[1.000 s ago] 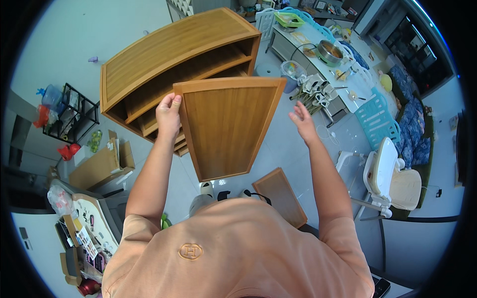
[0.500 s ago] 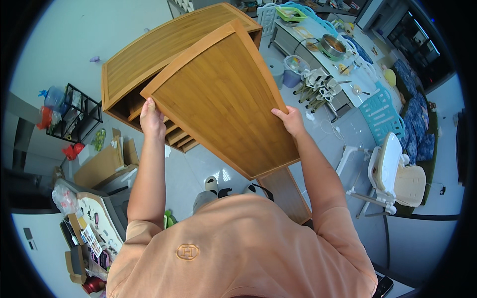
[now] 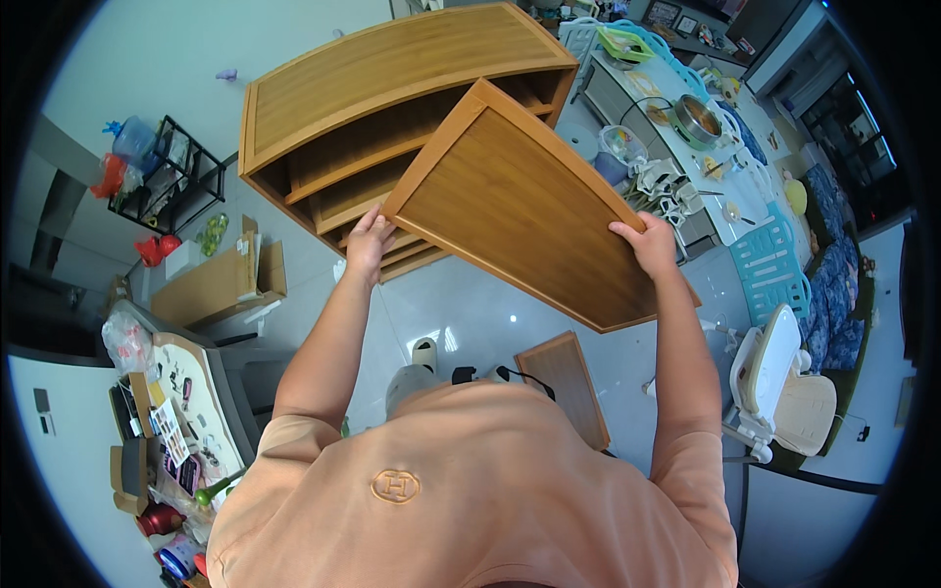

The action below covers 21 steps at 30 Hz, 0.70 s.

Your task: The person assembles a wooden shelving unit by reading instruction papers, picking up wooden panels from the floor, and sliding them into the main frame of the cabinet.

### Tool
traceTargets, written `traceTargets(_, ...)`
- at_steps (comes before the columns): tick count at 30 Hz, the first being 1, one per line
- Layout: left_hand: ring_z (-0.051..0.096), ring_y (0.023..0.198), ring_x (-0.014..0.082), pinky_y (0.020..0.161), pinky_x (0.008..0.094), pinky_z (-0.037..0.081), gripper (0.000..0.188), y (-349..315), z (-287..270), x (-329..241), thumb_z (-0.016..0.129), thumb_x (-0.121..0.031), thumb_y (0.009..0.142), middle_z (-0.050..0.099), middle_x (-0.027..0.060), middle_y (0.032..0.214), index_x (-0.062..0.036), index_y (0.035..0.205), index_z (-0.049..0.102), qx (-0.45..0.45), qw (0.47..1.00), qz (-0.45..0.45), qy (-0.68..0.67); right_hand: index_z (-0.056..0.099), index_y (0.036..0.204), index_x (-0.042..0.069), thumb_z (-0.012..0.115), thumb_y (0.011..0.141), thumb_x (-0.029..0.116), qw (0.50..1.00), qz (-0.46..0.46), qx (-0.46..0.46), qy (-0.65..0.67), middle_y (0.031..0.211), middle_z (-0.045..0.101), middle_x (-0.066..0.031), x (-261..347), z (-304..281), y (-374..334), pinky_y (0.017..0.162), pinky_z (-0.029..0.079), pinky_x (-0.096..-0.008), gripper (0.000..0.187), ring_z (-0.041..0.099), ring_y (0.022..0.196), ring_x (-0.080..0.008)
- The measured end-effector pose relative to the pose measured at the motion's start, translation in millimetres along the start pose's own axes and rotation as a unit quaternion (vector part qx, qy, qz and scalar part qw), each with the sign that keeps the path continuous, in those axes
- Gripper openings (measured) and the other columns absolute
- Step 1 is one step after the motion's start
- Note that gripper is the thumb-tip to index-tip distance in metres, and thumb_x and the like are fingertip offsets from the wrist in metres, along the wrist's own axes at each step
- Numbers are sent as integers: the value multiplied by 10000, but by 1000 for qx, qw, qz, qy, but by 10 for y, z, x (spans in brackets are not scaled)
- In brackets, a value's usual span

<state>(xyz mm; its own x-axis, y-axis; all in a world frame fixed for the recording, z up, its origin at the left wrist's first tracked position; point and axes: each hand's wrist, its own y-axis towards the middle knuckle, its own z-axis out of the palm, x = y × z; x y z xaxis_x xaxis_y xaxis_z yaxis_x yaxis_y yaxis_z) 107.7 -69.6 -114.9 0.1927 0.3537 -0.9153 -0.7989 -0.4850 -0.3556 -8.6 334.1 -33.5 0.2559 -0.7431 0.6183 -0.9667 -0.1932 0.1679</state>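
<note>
A framed wooden panel (image 3: 529, 216) hangs tilted in front of me, held between both hands. My left hand (image 3: 369, 243) is closed on its left corner, and my right hand (image 3: 649, 245) grips the right edge with the thumb on the face. Just behind it stands a wooden cabinet (image 3: 402, 73) with an open front; shelves or rails (image 3: 377, 162) show inside. The panel hides the right part of that front. I cannot tell whether panel and cabinet touch. By my feet on the tiles lies a second wooden panel (image 3: 564, 387).
To the right stand a white table (image 3: 725, 201) with a pot (image 3: 696, 120) and a white high chair (image 3: 774, 372). A flattened cardboard box (image 3: 211, 284) and a black rack (image 3: 176, 176) are on the left. Nearer is a cluttered desk (image 3: 201, 392).
The panel has swung to the right and turned, with both hands on it. More of the cabinet's open front and the panel on the floor now shows.
</note>
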Motion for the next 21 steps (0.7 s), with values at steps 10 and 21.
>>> traceTargets(10, 597, 734, 131, 707, 235, 489, 182, -59, 89, 48, 566, -90, 832, 609, 82, 874, 33, 966, 558, -89, 988, 129, 5, 612, 723, 2, 728, 656, 349, 1000, 16, 16, 2, 599, 568, -93, -35, -166, 9, 537, 411, -293, 372, 485, 518, -167)
traceTargets(21, 605, 738, 145, 702, 229, 498, 119, -73, 59, -64, 565, -73, 830, 609, 90, 826, 37, 875, 556, -29, 982, 184, 32, 618, 738, 0, 723, 664, 328, 999, 15, 1, 42, 606, 571, -89, -202, -146, 13, 547, 413, -286, 352, 488, 524, -162)
